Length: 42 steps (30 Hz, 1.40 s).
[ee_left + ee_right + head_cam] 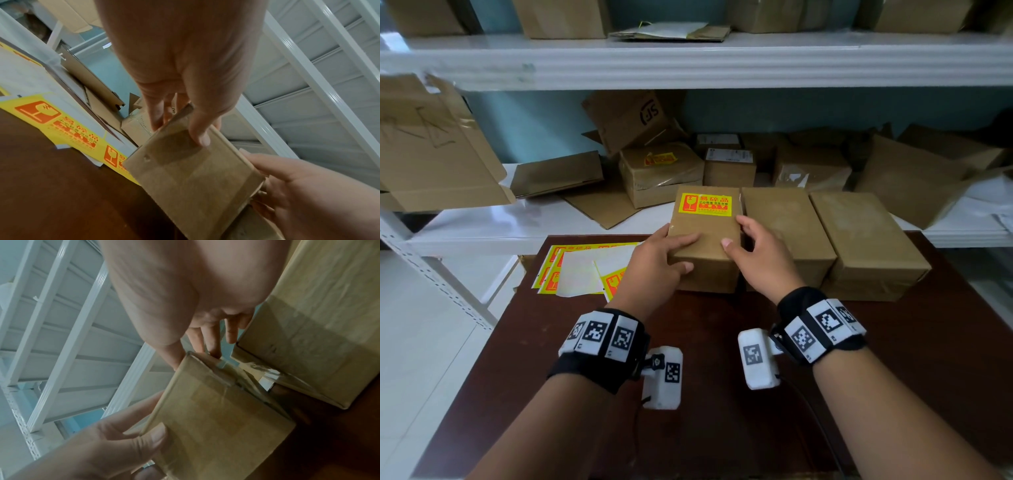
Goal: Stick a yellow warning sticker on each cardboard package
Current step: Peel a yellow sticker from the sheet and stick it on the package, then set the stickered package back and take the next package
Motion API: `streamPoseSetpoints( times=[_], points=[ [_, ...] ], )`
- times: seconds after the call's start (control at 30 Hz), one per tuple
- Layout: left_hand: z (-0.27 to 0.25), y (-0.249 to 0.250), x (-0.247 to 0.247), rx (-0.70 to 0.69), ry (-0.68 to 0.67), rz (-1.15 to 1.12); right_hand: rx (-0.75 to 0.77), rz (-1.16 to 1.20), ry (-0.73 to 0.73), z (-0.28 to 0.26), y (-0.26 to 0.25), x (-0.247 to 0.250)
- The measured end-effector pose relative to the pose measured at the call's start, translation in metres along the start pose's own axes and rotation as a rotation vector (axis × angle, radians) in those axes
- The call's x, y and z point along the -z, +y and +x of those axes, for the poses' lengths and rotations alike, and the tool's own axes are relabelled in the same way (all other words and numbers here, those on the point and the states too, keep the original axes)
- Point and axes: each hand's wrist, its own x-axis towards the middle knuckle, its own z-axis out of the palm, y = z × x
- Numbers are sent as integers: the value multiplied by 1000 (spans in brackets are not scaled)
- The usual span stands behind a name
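Three brown cardboard packages stand in a row on the dark table (688, 394). The leftmost package (705, 240) (191, 178) (222, 415) carries a yellow warning sticker (704, 204) on the far part of its top. My left hand (681, 253) (180, 120) grips its left near corner, thumb on the front face. My right hand (736, 233) (197, 345) grips its right side, thumb on top and fingers in the gap beside the middle package (784, 236) (308, 337). The middle and right package (859, 240) have bare tops. Yellow sticker sheets (585, 270) (68, 129) lie on the table's left.
A white shelf (482, 229) behind the table holds several boxes and flattened cardboard; one box (661, 178) there bears a yellow sticker. An upper shelf (688, 61) with more boxes overhangs. A slotted white upright (431, 274) stands left of the table.
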Motion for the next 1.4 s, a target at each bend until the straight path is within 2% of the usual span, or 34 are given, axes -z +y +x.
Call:
streamPoseSetpoints(
  times=[0.23, 0.37, 0.47, 0.6, 0.87, 1.07, 1.17, 1.27, 1.4],
  points=[
    [-2, 7, -11, 20, 65, 25, -2, 41, 4, 2, 6, 9],
    [-3, 13, -19, 35, 87, 92, -17, -87, 123, 1, 14, 21],
    [-3, 13, -27, 35, 79, 137, -87, -206, 212, 2, 23, 35],
    [-2, 8, -34, 22, 23, 186, -160, -272, 236, 2, 31, 49],
    [2, 6, -35, 38, -83, 201, -181, -355, 208, -3, 34, 58],
    [-9, 27, -30, -109, 98, 139, -182, -318, 240, -7, 37, 71],
    [-17, 44, -35, -193, 138, 44, -160, -281, 229, -9, 39, 77],
    [-21, 61, -50, -191, 37, -50, -152, -286, 215, -13, 41, 81],
    [-13, 75, -68, -94, -68, -66, -154, -237, 241, -16, 40, 83]
  ],
)
